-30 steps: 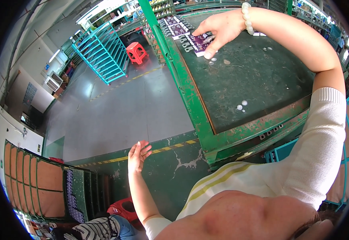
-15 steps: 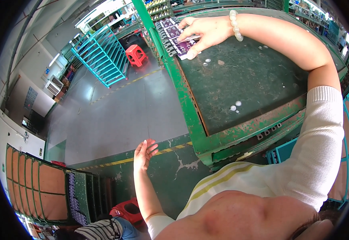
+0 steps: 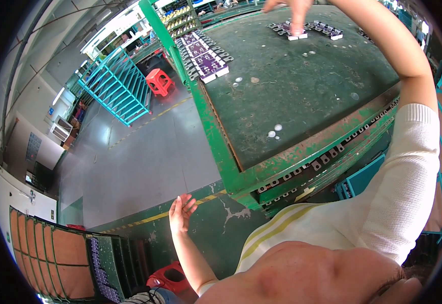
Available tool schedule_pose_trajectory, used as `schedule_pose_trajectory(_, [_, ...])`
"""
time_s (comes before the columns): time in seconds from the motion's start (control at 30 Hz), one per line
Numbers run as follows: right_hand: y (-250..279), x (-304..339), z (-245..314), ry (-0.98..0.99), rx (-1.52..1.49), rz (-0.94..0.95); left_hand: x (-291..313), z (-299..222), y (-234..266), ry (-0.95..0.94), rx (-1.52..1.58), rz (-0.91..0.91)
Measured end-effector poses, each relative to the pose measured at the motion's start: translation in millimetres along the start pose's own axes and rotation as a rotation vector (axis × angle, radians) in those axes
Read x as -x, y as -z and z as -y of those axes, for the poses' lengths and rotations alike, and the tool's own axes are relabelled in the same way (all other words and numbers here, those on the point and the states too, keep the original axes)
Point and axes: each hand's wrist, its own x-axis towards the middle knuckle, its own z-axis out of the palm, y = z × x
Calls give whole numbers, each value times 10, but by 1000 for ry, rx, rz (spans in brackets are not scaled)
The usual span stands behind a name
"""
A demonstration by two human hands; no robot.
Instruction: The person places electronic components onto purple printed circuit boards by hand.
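My right hand (image 3: 296, 12) reaches to the far side of the green tabletop, partly cut off by the upper edge. Its visible fingers are apart, and one digit points down at a flat purple-and-white part with metal tabs (image 3: 285, 29); whether it touches is unclear. To its right lies a similar row of purple parts (image 3: 326, 29). A longer row of purple-and-white parts (image 3: 207, 62), with metal tabs along its sides, lies at the table's left edge. My left hand (image 3: 182, 214) hangs over the floor left of the table, open and holding nothing.
The green table (image 3: 302, 96) has a raised, worn rim and small pale discs (image 3: 271, 134) on top. Metal tabs line a shelf under its front edge. A turquoise rack (image 3: 117, 88) and a red stool (image 3: 159, 82) stand left. Another red stool (image 3: 168, 276) is near me.
My right hand has left the row at the left edge and moved right to the parts farther along the table. My left hand is slightly lower, and my view has shifted right.
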Motion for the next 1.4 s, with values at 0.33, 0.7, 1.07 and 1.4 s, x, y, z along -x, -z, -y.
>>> schedule_pose_trajectory(0.33, [-431, -630, -869, 176, 158, -364, -57, 89, -41, -1, 11, -42])
schedule_pose_trajectory(0.7, [-184, -2212, -54, -62, 310, -571, 170, 237, -323, 10, 58, -31])
schedule_pose_trajectory(1.07, [-277, -2334, -82, 33, 176, -682, 241, 281, -157, 21, 55, -88])
schedule_pose_trajectory(1.4, [302, -1832, -537, 34, 241, -584, 211, 212, -276, -16, 48, -25])
